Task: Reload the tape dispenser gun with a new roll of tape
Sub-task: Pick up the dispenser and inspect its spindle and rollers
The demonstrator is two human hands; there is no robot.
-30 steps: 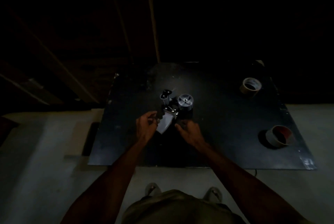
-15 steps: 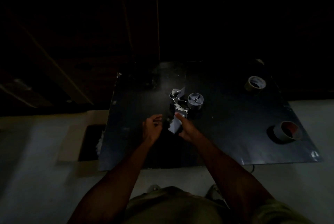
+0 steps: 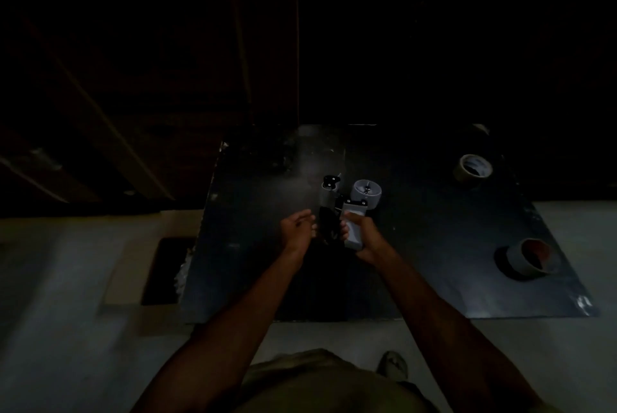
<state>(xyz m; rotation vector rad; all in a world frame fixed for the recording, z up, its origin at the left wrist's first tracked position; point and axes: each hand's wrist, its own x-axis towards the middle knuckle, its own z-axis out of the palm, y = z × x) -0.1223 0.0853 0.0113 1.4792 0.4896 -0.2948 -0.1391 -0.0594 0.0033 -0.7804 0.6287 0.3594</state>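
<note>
The scene is very dark. The tape dispenser gun (image 3: 350,202) sits over the middle of a black mat (image 3: 434,229); its grey spool hub (image 3: 366,193) carries no roll and its front roller points away from me. My right hand (image 3: 362,235) is wrapped round the gun's pale grey handle. My left hand (image 3: 298,229) is just left of the gun, fingers curled close to its dark part; I cannot tell whether it touches. One tape roll (image 3: 473,169) lies at the mat's far right, another tape roll (image 3: 531,257) with a reddish core lies at the near right.
The mat lies on a pale floor (image 3: 66,279). A cardboard box (image 3: 147,272) with a dark opening sits against the mat's left edge. Dark wooden boards (image 3: 117,112) stand behind at the left. My feet are at the mat's near edge.
My right hand has closed round the gun's handle and turned the gun more upright. My left hand has stayed beside it. The camera has shifted slightly.
</note>
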